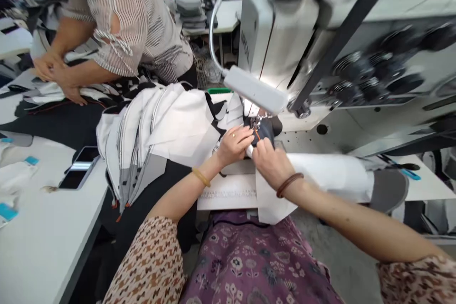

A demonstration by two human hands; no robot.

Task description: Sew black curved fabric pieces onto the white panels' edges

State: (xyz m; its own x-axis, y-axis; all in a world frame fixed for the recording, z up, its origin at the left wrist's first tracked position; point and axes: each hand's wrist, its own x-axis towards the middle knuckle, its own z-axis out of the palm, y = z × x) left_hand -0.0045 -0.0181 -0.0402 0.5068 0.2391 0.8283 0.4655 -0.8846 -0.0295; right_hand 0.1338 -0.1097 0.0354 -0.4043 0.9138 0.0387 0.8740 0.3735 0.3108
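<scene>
My left hand [235,145] is just left of the presser foot [255,122], its fingers bent over the edge of a fabric piece and its thumb mostly hidden. Close beside it, my right hand [272,162] is closed in a pinch on the same piece. Dark fabric [265,129] with a thin orange strip [257,135] lies under and in front of the foot. White fabric [327,173] with a grey end stretches right from under my right hand, and one corner hangs over the table's front edge. The sewing machine [261,38] rises above both hands.
Layered white and grey fabric panels [178,118] are heaped left of my left hand. A phone [80,167] rests on the left table [46,228]. A co-worker [138,28] leans over fabric at the upper left. Blue-handled snips [409,173] lie right; a lamp [254,89] hangs near the needle.
</scene>
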